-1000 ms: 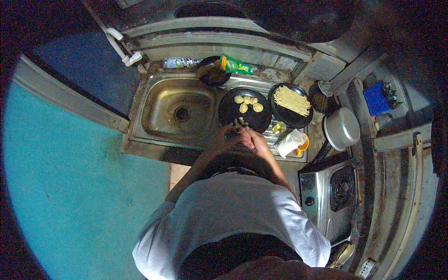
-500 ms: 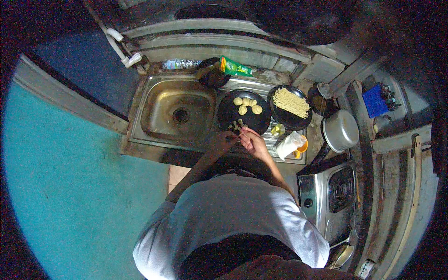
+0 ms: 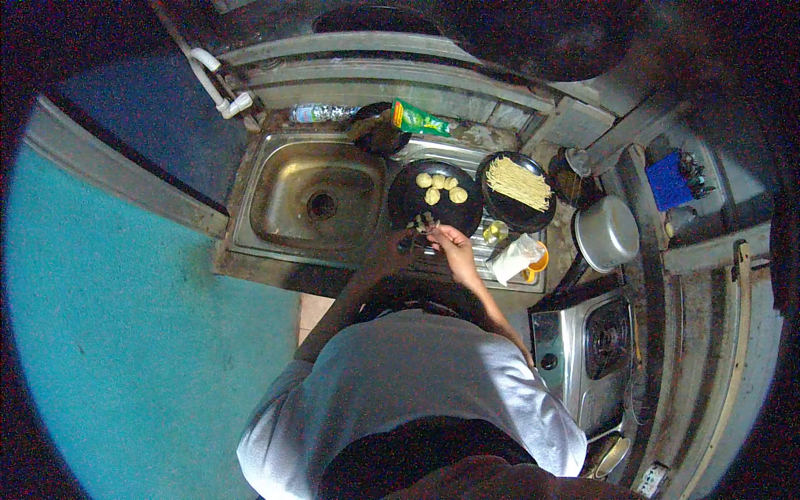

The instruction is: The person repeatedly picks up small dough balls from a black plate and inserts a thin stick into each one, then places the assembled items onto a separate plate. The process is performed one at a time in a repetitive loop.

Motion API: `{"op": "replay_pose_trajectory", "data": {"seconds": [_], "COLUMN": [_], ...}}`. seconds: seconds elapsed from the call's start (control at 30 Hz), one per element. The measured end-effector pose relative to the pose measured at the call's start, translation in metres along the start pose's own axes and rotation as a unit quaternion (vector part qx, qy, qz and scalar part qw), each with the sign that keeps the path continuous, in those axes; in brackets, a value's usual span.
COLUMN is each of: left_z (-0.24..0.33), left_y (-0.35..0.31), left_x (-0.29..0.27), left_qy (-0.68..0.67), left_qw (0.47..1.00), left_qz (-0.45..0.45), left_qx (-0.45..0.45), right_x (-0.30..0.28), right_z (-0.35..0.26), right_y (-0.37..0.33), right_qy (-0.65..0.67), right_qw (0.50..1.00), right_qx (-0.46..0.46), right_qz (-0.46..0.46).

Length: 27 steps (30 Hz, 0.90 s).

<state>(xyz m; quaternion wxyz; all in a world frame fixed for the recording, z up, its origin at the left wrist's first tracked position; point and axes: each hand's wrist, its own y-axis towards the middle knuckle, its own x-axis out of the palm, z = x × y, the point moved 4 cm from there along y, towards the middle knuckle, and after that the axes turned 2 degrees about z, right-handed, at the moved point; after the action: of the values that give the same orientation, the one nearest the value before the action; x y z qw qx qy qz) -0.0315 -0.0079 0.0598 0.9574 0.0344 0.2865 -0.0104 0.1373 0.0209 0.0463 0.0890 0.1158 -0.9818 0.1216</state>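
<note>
A black round plate (image 3: 407, 198) stands right of the sink with several pale, round dough balls (image 3: 432, 197) on it. Small greyish pieces (image 3: 423, 222) lie at its near edge, too small to name. Just over that edge my right hand (image 3: 454, 247) holds its thumb and fingers pinched together; whatever is between them is too small to make out. Close beside it, my left hand (image 3: 403, 247) is in deep shadow, so its fingers cannot be read. To the right, a second dark plate (image 3: 521, 220) carries a bundle of pale, thin noodle-like strips (image 3: 518, 183).
A steel sink (image 3: 275, 192) lies to the left. Near my right hand stand a small cup of yellowish liquid (image 3: 495, 232), a white plastic bag (image 3: 512, 260) and an orange mug (image 3: 541, 257). Farther right are a metal pot (image 3: 608, 234) and a gas stove (image 3: 596, 350).
Both hands stay at the plate's near edge. My right hand has shifted slightly and its fingers have drawn closer together; my left hand has sunk deeper into shadow.
</note>
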Motion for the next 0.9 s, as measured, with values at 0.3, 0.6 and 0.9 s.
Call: {"op": "replay_pose_trajectory", "data": {"seconds": [0.3, 0.6, 0.9], "left_z": [-0.010, 0.002, 0.025], "left_y": [0.025, 0.018, 0.009], "left_x": [0.010, -0.004, -0.010], "left_qy": [-0.175, -0.075, -0.066], "left_qw": [0.980, 0.997, 0.995], "left_qz": [-0.058, 0.030, 0.022], "left_qx": [-0.077, 0.012, 0.065], "right_x": [0.012, 0.017, 0.006], "right_z": [-0.010, -0.018, -0.002], "right_y": [-0.006, -0.012, -0.008], "right_qy": [-0.042, -0.123, 0.175], "right_qw": [0.995, 0.983, 0.976], "right_qx": [-0.069, -0.123, 0.125], "right_qz": [-0.051, -0.052, 0.031]}}
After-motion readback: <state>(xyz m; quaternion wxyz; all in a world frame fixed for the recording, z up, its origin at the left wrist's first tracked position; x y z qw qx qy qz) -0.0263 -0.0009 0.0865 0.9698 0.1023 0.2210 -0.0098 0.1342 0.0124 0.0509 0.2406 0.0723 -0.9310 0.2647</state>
